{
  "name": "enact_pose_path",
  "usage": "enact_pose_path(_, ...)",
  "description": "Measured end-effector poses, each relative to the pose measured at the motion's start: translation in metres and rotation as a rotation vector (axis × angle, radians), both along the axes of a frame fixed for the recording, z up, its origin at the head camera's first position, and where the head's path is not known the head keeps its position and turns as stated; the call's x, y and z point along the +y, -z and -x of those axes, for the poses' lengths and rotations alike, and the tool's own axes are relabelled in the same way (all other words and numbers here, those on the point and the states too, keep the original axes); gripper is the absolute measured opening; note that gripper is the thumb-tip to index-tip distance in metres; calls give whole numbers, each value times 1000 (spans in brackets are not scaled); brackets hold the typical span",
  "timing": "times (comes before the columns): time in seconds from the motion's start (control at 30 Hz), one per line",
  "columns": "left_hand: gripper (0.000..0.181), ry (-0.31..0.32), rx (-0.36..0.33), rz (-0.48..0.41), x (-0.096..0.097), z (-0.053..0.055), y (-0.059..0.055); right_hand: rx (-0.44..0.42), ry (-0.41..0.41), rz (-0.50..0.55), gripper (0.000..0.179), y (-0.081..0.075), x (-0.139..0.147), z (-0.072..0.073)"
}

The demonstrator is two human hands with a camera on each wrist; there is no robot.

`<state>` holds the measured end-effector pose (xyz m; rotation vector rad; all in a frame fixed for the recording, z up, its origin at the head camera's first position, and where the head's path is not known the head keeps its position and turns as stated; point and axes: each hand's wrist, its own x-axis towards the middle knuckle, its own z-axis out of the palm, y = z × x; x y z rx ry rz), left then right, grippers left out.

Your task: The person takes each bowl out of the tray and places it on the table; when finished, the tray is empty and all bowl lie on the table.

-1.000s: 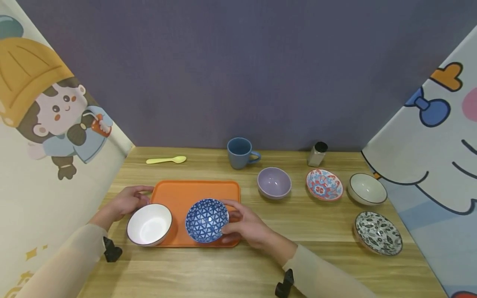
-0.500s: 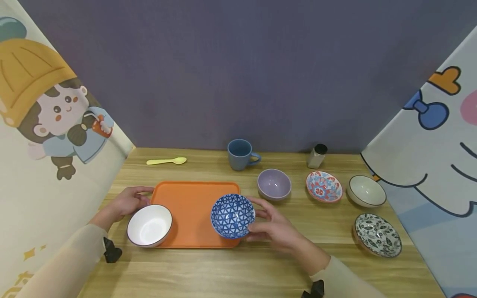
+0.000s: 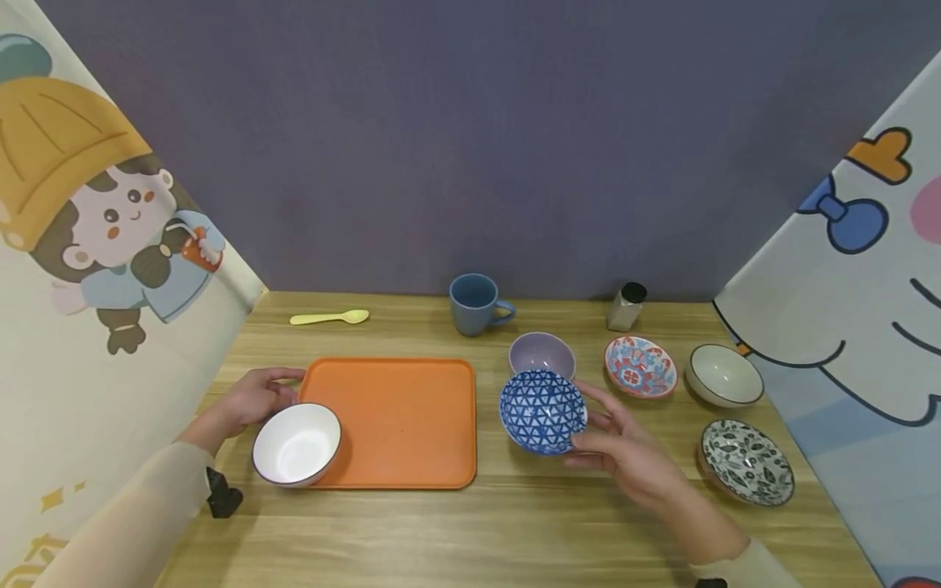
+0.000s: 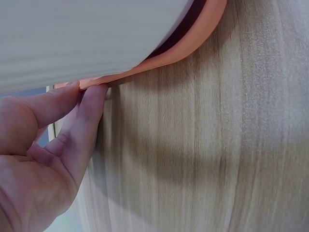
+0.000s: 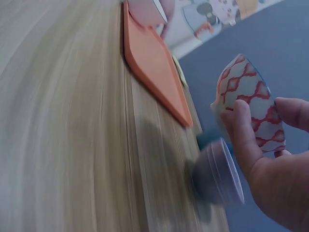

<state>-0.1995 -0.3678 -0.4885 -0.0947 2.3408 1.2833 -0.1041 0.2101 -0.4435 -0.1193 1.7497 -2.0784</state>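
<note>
My right hand (image 3: 635, 453) holds a small bowl (image 3: 542, 412) by its right side, thumb at the rim and fingers round the wall. Blue-and-white triangles line its inside; red figures on white cover the outside (image 5: 256, 104). It hangs tilted above the table, right of the orange tray (image 3: 408, 425), overlapping the purple bowl (image 3: 540, 351) in the head view. At the tray's left edge, my left hand (image 3: 257, 396) pinches the rim between thumb and finger, seen in the left wrist view. A white bowl (image 3: 297, 445) with a dark rim overlaps the tray's front left corner.
At the back are a yellow spoon (image 3: 329, 318), a blue mug (image 3: 472, 306) and a black-capped shaker (image 3: 626, 307). A red-and-blue patterned bowl (image 3: 639, 367), a cream bowl (image 3: 724, 376) and a leaf-patterned dish (image 3: 746, 463) stand to the right. A dark panel (image 3: 478, 147) rises behind.
My right hand has carried the blue-patterned bowl rightward from over the tray to in front of the purple bowl. The left hand, tray and white bowl have stayed in place.
</note>
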Motion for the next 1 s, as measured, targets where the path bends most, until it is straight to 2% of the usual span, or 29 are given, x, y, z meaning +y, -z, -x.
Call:
enact_pose_path(0.2, 58, 8, 5, -4, 0, 1, 0, -6, 63, -25, 78, -1, 34, -12)
enact_pose_path(0.27, 58, -7, -6, -2, 1, 1, 0, -18, 84, -30, 80, 1, 43, -16)
enact_pose_path(0.53, 57, -2, -2, 1, 2, -1, -1, -84, 181, -51, 82, 13, 74, -29)
enact_pose_path(0.67, 58, 9, 5, 1, 1, -1, -1, -96, 205, -49, 76, 20, 84, -36)
enact_pose_path(0.87, 58, 7, 10, 6, 0, -1, 3, -134, 259, -137, 79, 26, 94, -44)
enact_pose_path(1.0, 58, 17, 22, 13, -1, 0, 4, -169, 276, -152, 76, 29, 98, -47)
